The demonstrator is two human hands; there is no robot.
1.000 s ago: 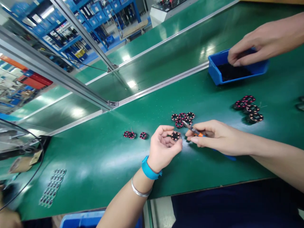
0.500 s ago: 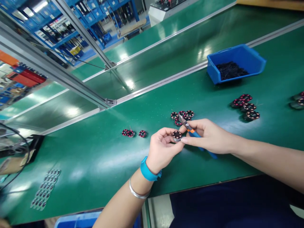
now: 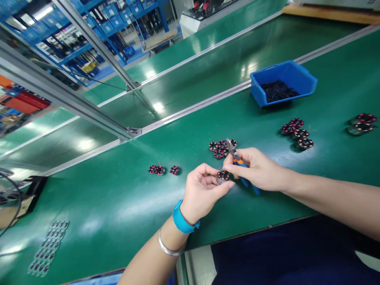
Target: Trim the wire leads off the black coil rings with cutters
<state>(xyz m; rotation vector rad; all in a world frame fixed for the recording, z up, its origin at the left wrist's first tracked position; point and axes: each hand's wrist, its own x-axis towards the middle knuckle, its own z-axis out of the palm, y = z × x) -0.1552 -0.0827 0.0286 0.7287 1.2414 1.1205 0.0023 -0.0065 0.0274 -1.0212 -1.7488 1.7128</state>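
Between the thumb and fingers of my left hand [image 3: 202,189] is a small ring-shaped motor stator [image 3: 222,178], dark with copper-coloured segments on top. My right hand [image 3: 257,168] is closed around cutting pliers [image 3: 237,160] with blue and orange handles, their jaws pointing up and away. The right thumb and fingertips also reach the stator's upper edge; whether they pinch a wire there is too small to tell. Just beyond the pliers lies a cluster of stators [image 3: 219,149], partly hidden by the tool and hand.
A blue bin [image 3: 283,85] of thin black pieces stands at the back right. More stators lie in groups, at the left [image 3: 159,170], right [image 3: 298,134] and far right [image 3: 362,123]. Flat rows of small round parts [image 3: 49,248] lie at lower left. An aluminium post [image 3: 89,95] rises behind the green table [image 3: 118,206].
The right fingertips have moved up from the stator's near right side to its top edge. The pliers point more steeply upward. The whole view has shifted slightly.
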